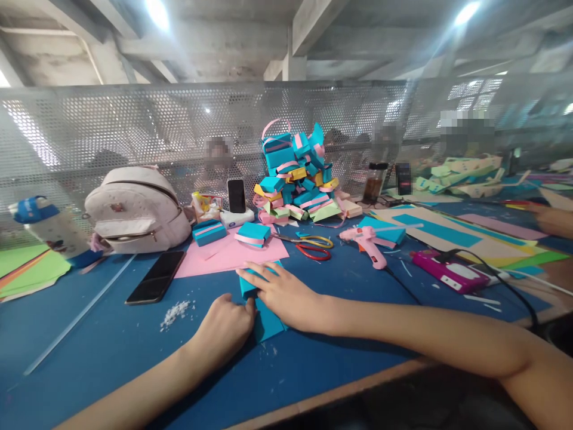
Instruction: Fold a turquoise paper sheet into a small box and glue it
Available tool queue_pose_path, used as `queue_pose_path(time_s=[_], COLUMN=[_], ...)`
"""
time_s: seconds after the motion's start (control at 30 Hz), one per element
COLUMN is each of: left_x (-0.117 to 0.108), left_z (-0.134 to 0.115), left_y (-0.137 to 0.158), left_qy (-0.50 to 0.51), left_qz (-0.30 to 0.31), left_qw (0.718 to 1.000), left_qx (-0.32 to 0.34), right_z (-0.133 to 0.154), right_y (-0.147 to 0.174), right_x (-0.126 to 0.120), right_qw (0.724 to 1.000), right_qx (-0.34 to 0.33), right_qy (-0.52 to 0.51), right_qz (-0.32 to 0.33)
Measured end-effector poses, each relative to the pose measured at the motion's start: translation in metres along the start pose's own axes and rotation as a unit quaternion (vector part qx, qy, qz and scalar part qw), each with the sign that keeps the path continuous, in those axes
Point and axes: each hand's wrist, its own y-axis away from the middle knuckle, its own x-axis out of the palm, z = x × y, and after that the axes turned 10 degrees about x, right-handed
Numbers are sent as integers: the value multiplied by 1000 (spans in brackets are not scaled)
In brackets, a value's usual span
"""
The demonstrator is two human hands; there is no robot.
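A folded piece of blue paper [268, 322] lies on the table in front of me, its far part raised like a small box. My right hand [289, 295] rests over it with fingers stretched out and spread across the raised part. At its left edge, my left hand [230, 322] is closed, fingers curled and thumb side against the paper; the exact grip is partly hidden. Beyond my hands, a finished-looking blue paper box [253, 235] with a pink strip sits on a pink sheet [201, 260], beside another blue box [209, 233].
Scissors [316, 246], a pink glue gun [367, 243] and a magenta power bank [450, 272] with cables lie to the right. Small paper boxes form a pile [299, 179] at the back. Leftward are a phone [156, 278], backpack [138, 209] and bottle [54, 230]. Another person's hand [553, 220] is far right.
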Motion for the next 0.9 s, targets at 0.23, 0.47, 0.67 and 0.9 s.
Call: queue_pose_path(time_s=[0.23,0.47,0.67,0.9], left_x=[-2,-9,-5,8], left_z=[-1,12,22,21], left_y=[-1,4,6,1], left_qy=[16,40,-50,-89], left_qz=[1,11,-59,-127], left_qw=[1000,999,996,986], left_qx=[-2,35,50,60], right_z=[-5,-10,-19,-9], right_y=[18,17,19,18], right_x=[-18,-26,-28,-27], right_qw=[998,998,997,995], right_qx=[-3,0,49,39], right_qy=[-27,-35,-54,-95], right_qz=[58,43,-13,-3])
